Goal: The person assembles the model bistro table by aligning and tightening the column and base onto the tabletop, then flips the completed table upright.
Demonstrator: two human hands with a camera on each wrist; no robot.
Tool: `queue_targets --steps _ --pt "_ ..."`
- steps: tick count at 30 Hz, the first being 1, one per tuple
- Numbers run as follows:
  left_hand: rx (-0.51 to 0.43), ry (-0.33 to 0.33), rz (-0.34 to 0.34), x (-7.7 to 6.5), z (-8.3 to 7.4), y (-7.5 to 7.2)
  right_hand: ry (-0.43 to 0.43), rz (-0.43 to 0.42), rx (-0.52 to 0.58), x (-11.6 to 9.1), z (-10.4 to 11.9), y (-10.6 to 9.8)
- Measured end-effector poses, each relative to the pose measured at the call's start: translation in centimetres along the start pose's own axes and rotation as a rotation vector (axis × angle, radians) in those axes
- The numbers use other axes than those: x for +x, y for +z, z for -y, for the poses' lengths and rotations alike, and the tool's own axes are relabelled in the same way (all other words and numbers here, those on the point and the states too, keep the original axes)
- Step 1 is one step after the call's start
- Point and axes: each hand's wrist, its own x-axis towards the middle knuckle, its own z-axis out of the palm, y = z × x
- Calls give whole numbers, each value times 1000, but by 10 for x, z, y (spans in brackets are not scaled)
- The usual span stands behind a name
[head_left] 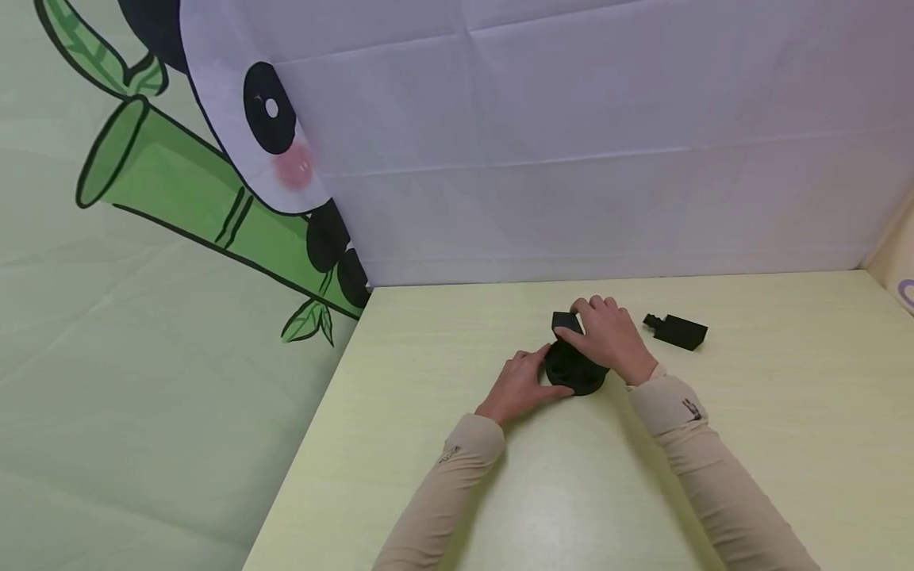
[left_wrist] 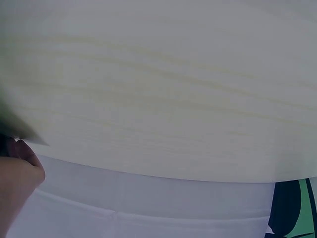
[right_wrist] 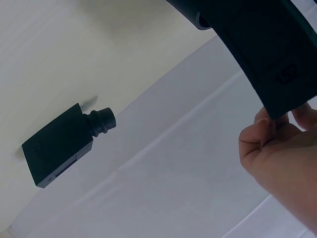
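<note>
My left hand [head_left: 520, 387] grips a round black plastic part [head_left: 580, 374] at its left side, thumb along the near edge and fingers at the far edge. Over the same part, my right hand [head_left: 608, 333] holds a black rectangular block [head_left: 566, 320], which stands at the round part's far side. Close up in the right wrist view, the block [right_wrist: 277, 64] shows small raised marks, and the right fingertips [right_wrist: 262, 124] lie at its end. Only a bit of the left hand [left_wrist: 20, 178] shows in the left wrist view, beside a dark edge.
A second black block [head_left: 680, 332] with a narrow ridged neck [right_wrist: 101, 121] lies on the table to the right of my right hand. The pale table [head_left: 785, 444] ends at a white cloth [head_left: 571, 198] behind; a panda-and-bamboo print hangs at the left.
</note>
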Motion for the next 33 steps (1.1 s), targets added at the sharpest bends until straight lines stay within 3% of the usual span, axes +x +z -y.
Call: queue_targets --steps 28,33 --pt "-1 -11 -4 0 -2 0 74 -46 -19 0 -1 3" --pt "6 -12 -2 -1 -2 0 69 -11 22 2 -1 1"
